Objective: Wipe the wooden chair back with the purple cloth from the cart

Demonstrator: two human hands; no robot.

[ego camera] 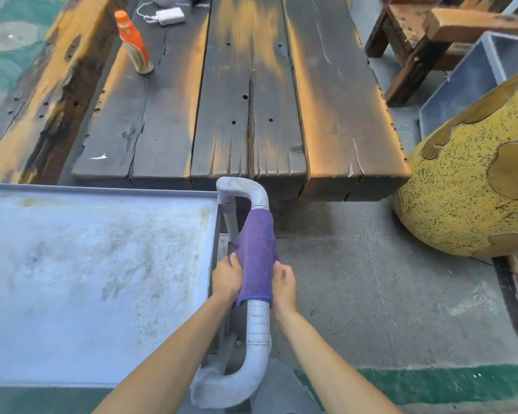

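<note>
A purple cloth (257,255) hangs draped over the grey handle (259,324) of the cart (102,264). My left hand (226,279) pinches the cloth's left edge, and my right hand (284,286) grips its right edge, both at the lower end of the cloth. A wooden chair (425,37) stands at the top right, partly cut off by the frame; its back is not clearly visible.
A dark wooden bench-like table (251,100) lies straight ahead with an orange spray bottle (133,43) and a white power bank (171,16) on it. A big yellow speckled pot (476,180) stands at the right, with a grey bin (473,76) behind it.
</note>
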